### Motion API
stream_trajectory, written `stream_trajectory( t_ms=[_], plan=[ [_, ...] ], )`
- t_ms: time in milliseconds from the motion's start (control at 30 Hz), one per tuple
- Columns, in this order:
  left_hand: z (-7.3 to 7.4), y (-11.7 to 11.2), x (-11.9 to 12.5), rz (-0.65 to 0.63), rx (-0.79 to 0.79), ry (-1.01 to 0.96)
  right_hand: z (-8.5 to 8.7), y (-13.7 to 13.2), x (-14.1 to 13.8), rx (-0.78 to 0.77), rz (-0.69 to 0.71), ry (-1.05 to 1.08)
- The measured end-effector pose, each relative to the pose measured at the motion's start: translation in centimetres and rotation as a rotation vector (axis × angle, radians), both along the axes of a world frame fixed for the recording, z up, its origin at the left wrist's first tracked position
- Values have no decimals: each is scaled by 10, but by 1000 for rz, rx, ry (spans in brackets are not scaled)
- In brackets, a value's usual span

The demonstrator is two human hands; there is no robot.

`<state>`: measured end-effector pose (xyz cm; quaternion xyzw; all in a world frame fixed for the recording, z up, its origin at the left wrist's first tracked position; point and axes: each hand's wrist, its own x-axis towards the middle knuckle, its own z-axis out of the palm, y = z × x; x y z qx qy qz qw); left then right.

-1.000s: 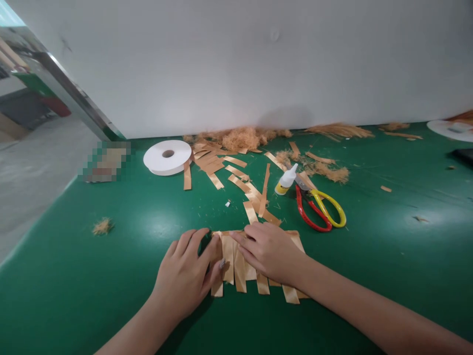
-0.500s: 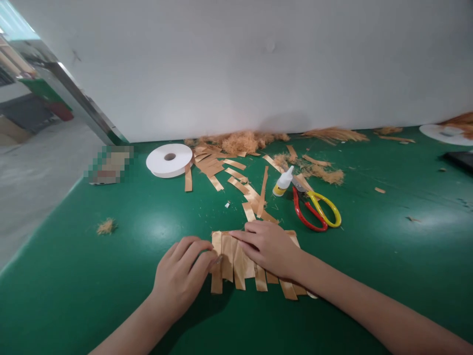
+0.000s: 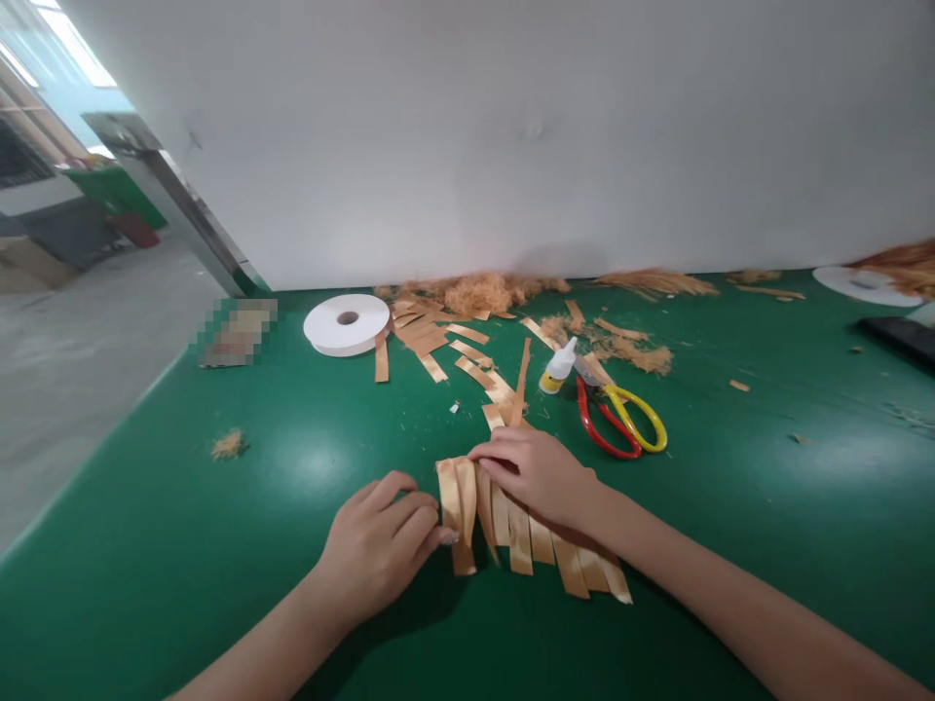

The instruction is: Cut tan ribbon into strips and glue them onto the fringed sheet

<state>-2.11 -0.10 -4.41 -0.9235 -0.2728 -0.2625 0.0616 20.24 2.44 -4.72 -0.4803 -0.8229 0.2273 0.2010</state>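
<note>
In front of me lies a row of shiny tan ribbon strips (image 3: 520, 545), side by side with their upper ends in line like a fringe. My right hand (image 3: 544, 477) rests across the upper part of this row, fingers closed and their tips pressed on the top edge towards its left end. Several strips are partly hidden under that palm and wrist. At the left end, my left hand (image 3: 387, 540) has its fingers curled, thumb over the side of the outermost strip. Loose tan strips (image 3: 501, 389) lie just beyond the right hand.
Beyond the hands stand a small white glue bottle (image 3: 558, 370) and scissors (image 3: 620, 419) with red and yellow handles. A white tape roll (image 3: 346, 325) lies back left, near tan fibre fluff (image 3: 478, 290). A white wall (image 3: 453, 146) closes off the green table (image 3: 255, 545).
My right fingertips have shifted slightly along the top edge of the row. The strips at the left end have spread and a gap shows between them. The view has turned a little left.
</note>
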Motion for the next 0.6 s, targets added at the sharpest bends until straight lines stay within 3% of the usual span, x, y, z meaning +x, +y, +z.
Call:
stream_trajectory(
  t_ms=[200,600],
  plan=[
    [-3,-2,2,45,-46,166,0,-2,-2,9,8,-24],
    [-3,-1,3,73,-28,220,0,-1,-1,-137,-15,31]
  ],
)
